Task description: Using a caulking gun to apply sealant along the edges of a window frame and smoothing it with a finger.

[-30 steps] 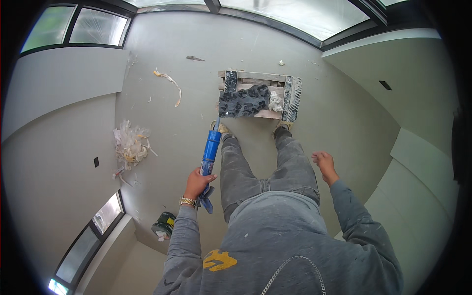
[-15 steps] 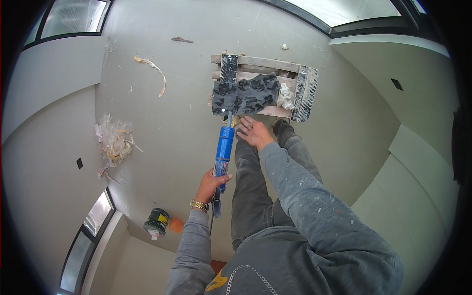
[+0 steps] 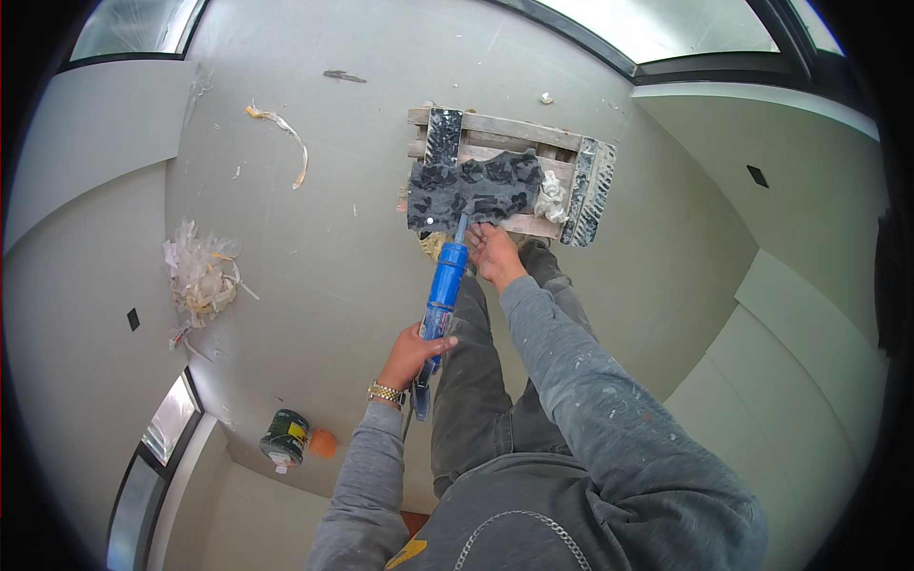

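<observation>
My left hand (image 3: 416,354) is wrapped around the lower body of a blue caulking gun (image 3: 446,285), just above its handle. The gun points away from me. Its nozzle (image 3: 463,226) reaches the near edge of a dark camouflage-patterned cloth (image 3: 476,188). My right hand (image 3: 495,255) is beside the nozzle, to its right, with the fingers loosely apart and nothing seen in them. Whether a fingertip touches the nozzle or the cloth is unclear. The cloth covers part of a low wooden stool or step (image 3: 519,124). A crumpled white wad (image 3: 550,197) sits on it, right of the cloth.
Plastic scraps (image 3: 203,271) lie heaped on the floor at left, with a twisted strip (image 3: 283,136) farther off. A dark green bucket (image 3: 285,438) and an orange object (image 3: 323,443) stand at lower left. A dark-framed window (image 3: 700,71) edges the far right.
The gun's nozzle has swung slightly to the right along the cloth's near edge. My right hand has come in closer beside it. The view has also shifted a little.
</observation>
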The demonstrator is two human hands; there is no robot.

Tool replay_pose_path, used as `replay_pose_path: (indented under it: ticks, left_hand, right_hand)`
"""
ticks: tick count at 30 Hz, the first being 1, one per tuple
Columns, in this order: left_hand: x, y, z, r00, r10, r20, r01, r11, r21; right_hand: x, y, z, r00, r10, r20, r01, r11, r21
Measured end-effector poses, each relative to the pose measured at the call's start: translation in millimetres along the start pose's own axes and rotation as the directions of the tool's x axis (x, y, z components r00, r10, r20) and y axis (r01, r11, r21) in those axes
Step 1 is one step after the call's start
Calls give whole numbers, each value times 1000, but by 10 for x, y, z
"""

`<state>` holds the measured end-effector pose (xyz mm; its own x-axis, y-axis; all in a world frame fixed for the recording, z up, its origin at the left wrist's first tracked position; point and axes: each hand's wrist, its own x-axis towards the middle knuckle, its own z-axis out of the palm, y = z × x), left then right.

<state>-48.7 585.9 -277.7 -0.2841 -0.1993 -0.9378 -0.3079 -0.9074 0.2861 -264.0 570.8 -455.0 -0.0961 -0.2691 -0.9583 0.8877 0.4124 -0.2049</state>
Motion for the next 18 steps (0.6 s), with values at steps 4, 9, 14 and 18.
replay_pose_path:
  ticks: [4, 9, 14, 18]
  left_hand:
    - [18, 24, 57, 1000, 3, 7, -4, 1000, 31]
    - [-50, 113, 110, 1000, -12, -8, 12, 999, 35]
    - [-5, 124, 98, 996, 37, -87, -12, 961, 275]
    - [-96, 249, 110, 974, 95, -204, 26, 852, 523]
  right_hand:
    - [163, -2, -131, 996, 15, 84, -11, 999, -50]
    - [-104, -271, 49, 982, 74, 173, -4, 927, -375]
    - [62, -310, -27, 960, 169, 222, -82, 931, -356]
    - [36, -324, 108, 943, 283, 175, -269, 958, -103]
